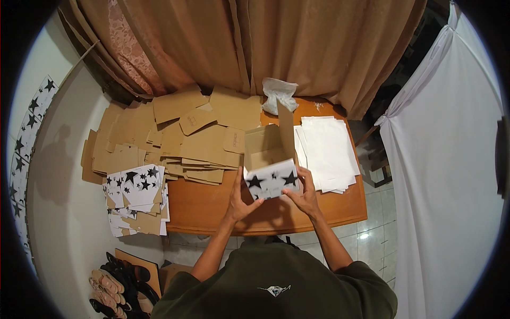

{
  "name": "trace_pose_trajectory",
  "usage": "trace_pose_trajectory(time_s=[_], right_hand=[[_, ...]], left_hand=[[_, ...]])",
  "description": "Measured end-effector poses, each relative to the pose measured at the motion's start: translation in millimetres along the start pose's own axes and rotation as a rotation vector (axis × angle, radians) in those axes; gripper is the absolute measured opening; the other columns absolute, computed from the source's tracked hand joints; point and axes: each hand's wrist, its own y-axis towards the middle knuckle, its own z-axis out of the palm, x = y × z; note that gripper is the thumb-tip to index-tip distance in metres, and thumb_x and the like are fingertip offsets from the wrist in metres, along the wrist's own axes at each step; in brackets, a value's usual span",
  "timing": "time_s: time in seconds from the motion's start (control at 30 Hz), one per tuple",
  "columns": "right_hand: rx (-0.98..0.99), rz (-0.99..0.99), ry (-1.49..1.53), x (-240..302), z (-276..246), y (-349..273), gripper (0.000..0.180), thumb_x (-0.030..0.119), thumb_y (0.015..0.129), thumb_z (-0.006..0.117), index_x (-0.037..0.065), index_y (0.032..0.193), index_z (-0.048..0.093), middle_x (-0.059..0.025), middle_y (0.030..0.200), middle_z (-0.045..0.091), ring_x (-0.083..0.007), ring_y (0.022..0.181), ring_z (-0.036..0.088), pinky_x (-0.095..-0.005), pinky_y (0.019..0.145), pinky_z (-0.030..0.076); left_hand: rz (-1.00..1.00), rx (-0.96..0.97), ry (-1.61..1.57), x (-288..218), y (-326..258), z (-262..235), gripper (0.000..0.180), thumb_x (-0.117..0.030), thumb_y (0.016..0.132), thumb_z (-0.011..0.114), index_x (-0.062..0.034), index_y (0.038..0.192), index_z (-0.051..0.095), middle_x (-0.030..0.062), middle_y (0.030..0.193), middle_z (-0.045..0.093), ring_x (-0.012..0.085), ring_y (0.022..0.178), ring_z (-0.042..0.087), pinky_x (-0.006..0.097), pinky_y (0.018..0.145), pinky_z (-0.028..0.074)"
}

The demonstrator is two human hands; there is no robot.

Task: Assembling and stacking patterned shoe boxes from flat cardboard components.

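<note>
Between my two hands is a small cardboard box (pixel 271 181), its near side white with black stars and its inside plain brown. The lid flap stands up at the back right, so the box is open on top. My left hand (pixel 242 198) grips the left side, thumb along the lower edge of the starred face. On the opposite side my right hand (pixel 304 194) holds it the same way, thumb near a lower star. The box is held over the front part of the brown wooden table (pixel 196 210); whether it touches the tabletop I cannot tell.
Flat brown cardboard pieces (pixel 175 135) cover the table's left and back. Star-printed sheets (pixel 137 186) lie stacked at the left front, white paper (pixel 328 151) at the right. A crumpled plastic bag (pixel 279 93) sits by the brown curtain (pixel 297 42). Shoes (pixel 114 287) stand lower left.
</note>
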Motion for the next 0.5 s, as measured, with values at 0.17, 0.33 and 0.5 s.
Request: trace_pose_trajectory(time_s=[0.17, 0.33, 0.5], right_hand=[[0.042, 0.240, 0.141, -23, 8, -45, 0.061, 0.009, 0.075, 0.090, 0.003, 0.123, 0.054, -0.0162, 0.135, 0.054, -0.0271, 0.125, 0.056, -0.0380, 0.105, 0.048], [0.062, 0.402, 0.126, -81, 22, -80, 0.060, 0.003, 0.075, 0.089, 0.002, 0.123, 0.053, -0.0144, 0.125, 0.060, -0.0242, 0.121, 0.060, -0.0367, 0.102, 0.052], [0.095, 0.489, 0.038, -80, 27, -83, 0.058, -0.003, 0.075, 0.086, 0.001, 0.123, 0.054, -0.0152, 0.117, 0.066, -0.0255, 0.118, 0.064, -0.0363, 0.096, 0.054]], left_hand=[[-0.076, 0.056, 0.101, 22, -39, 10, 0.112, -0.016, 0.074, 0.087, -0.0096, 0.162, 0.020, 0.0223, 0.149, 0.039, 0.0406, 0.140, 0.040, 0.047, 0.117, 0.036], [0.013, 0.112, 0.248, 69, -60, 21, 0.102, -0.016, 0.074, 0.087, -0.0114, 0.156, 0.026, 0.0248, 0.150, 0.036, 0.0433, 0.140, 0.039, 0.049, 0.117, 0.036], [-0.015, 0.199, 0.260, 93, -78, 16, 0.097, -0.019, 0.078, 0.084, -0.0116, 0.155, 0.025, 0.0263, 0.151, 0.037, 0.0458, 0.138, 0.040, 0.051, 0.116, 0.038]])
